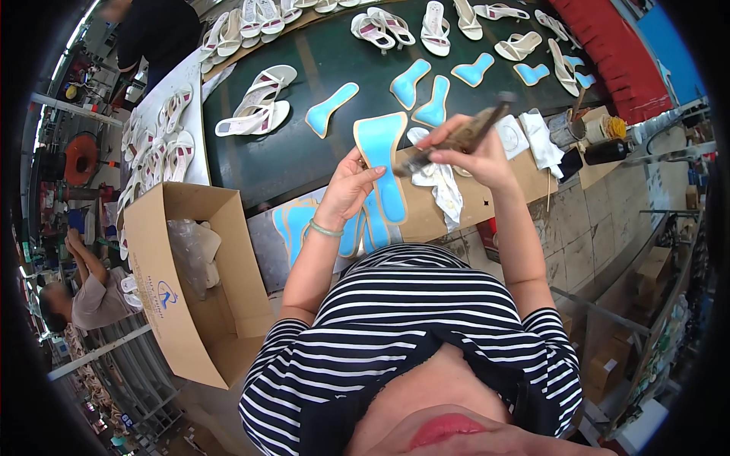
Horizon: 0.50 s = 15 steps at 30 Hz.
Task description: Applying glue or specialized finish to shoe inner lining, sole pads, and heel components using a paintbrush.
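Note:
Between the thumb and fingers of my left hand (348,188) is a shoe insole (380,140), blue with a tan border, tilted up over the work surface. My right hand (487,161) grips a dark, worn brush (477,131). The brush's lower end is beside the insole's right edge; whether it touches I cannot tell. Under my left hand lie several overlapping blue insoles (289,228). Farther off, more insoles (331,109) are spread over the dark green belt (304,163). A crumpled white cloth (447,196) lies below my right hand, partly over brown cardboard (494,194).
White sandals (262,114) stand on the belt, with more along its far side. At my left is an open cardboard box (152,243) holding clear plastic. A tin (563,129), a yellow roll (614,128) and white cloth (541,140) sit rightward. A person (103,296) sits far left.

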Each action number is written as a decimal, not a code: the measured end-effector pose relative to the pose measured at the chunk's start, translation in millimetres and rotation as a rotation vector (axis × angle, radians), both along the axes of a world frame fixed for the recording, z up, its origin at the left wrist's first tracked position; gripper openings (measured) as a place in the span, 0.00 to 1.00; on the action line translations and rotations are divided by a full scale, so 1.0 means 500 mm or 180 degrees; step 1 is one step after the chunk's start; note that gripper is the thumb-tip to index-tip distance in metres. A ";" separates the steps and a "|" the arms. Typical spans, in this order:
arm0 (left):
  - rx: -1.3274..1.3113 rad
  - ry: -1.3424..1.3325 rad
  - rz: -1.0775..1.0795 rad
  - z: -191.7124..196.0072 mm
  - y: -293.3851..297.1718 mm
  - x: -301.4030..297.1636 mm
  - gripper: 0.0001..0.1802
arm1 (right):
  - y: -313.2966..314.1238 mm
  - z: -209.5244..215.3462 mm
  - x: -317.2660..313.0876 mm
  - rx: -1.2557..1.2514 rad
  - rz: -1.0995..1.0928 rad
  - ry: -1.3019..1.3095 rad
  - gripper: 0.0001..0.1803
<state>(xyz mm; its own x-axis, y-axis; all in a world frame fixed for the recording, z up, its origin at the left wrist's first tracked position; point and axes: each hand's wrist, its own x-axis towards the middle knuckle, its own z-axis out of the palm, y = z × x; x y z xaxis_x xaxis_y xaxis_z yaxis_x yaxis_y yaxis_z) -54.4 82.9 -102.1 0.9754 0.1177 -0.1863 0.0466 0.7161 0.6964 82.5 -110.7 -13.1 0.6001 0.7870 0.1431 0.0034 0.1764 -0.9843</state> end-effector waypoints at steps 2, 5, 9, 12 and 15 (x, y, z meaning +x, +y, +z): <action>-0.0053 -0.0083 -0.0116 -0.002 -0.010 -0.001 0.24 | 0.017 -0.034 0.048 -0.0271 -0.0286 -0.0587 0.12; -0.0071 -0.0110 -0.0192 -0.003 -0.019 -0.004 0.25 | 0.005 -0.031 0.106 -0.0369 -0.1090 -0.0533 0.09; -0.0202 -0.0016 -0.0153 0.002 -0.027 -0.012 0.26 | 0.007 0.017 0.035 -0.0400 -0.0332 -0.0330 0.10; -0.0241 0.0102 -0.0315 0.002 -0.028 -0.013 0.28 | 0.021 -0.026 0.069 -0.0623 -0.0660 -0.0421 0.12; -0.0193 0.0141 -0.0421 0.007 -0.017 -0.008 0.31 | -0.013 -0.021 0.087 -0.0168 -0.1037 -0.0211 0.12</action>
<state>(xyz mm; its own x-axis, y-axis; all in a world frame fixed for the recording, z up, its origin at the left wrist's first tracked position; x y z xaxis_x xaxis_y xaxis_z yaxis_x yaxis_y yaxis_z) -58.6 74.4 -98.6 0.9723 -0.0241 -0.2324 0.1731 0.7424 0.6472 126.2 -117.1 -23.5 0.8120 0.5628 0.1546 0.1157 0.1043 -0.9878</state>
